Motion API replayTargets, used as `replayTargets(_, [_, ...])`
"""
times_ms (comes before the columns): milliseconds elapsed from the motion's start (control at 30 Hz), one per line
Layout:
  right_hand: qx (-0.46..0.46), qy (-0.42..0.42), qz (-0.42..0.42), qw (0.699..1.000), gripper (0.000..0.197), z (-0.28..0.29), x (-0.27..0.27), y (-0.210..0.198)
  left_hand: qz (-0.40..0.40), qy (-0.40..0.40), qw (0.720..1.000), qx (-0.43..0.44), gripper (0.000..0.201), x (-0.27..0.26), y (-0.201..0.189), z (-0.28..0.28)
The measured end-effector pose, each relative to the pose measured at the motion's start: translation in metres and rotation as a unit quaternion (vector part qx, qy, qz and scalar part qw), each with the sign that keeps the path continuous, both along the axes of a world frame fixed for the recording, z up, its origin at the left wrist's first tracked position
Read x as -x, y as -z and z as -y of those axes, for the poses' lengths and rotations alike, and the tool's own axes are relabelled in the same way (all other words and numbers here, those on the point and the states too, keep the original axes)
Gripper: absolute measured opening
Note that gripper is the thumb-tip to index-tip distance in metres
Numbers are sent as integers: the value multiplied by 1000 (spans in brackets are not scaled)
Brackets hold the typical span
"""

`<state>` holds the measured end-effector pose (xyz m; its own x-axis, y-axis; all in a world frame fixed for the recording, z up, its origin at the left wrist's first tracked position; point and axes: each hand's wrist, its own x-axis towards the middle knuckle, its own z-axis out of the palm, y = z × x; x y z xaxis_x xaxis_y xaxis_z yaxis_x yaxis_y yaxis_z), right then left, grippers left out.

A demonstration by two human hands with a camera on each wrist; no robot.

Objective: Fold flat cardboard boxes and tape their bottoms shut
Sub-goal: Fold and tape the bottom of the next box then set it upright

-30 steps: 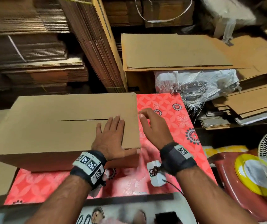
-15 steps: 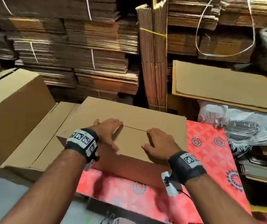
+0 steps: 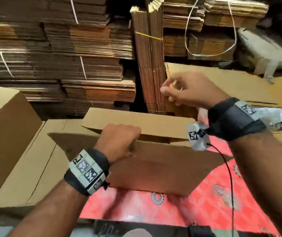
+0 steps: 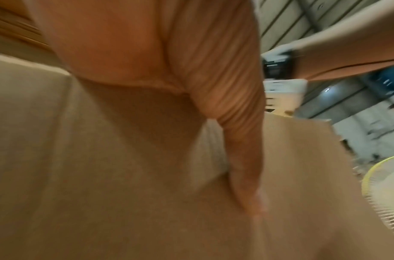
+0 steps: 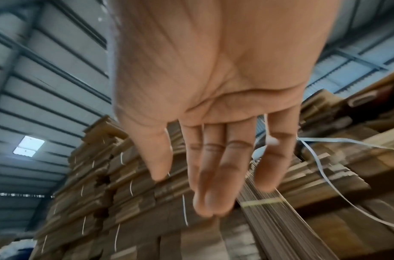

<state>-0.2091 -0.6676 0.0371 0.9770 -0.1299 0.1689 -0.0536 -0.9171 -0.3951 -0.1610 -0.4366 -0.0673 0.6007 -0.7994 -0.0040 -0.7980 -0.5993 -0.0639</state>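
A brown cardboard box (image 3: 157,170) stands half-opened on the red patterned cloth (image 3: 196,206), its near panel tilted up towards me. My left hand (image 3: 119,139) grips the top edge of that near panel, fingers curled over it; in the left wrist view the thumb (image 4: 242,158) lies along the cardboard (image 4: 91,176). My right hand (image 3: 186,89) is raised in the air above the box's far right corner, holding nothing. The right wrist view shows its fingers (image 5: 213,176) straight and loosely together.
An assembled box (image 3: 5,134) stands at the left, with flat cardboard sheets (image 3: 34,168) beside it. Tied bundles of flat cartons (image 3: 68,57) fill the back, one bundle upright (image 3: 150,65). More flat sheets (image 3: 222,82) lie at the right. A fan (image 4: 385,202) shows in the left wrist view.
The box has gone from lying flat under both palms to being pulled open. My left hand now grips its near panel, and my right hand has lifted off into the air.
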Motion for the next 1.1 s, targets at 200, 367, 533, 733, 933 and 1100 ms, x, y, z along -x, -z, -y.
replayTargets(200, [44,-23,20,999,24,-34,-54,8,-131,18,990,-44,58,52,51,-34])
replayTargets(367, [219,-1,-174,960,46,-60,-75,132,-164,57,982,-78,98,60,123,-59])
replayTargets(533, [285,34,-206,936,53,-57,-78,186,-127,51,990,-30,98,57,149,-68])
replayTargets(733, [307,43,-169,935,30,-34,-86,173,-85,53,994,-35,115,38,157,-73])
replayTargets(933, [252,68,-85,962,20,-1,-96,119,-111,-30,991,-72,110,9,119,-75])
replayTargets(1100, [113,123,27,986,36,52,-88,94,-135,-145,980,-35,87,-20,91,-74])
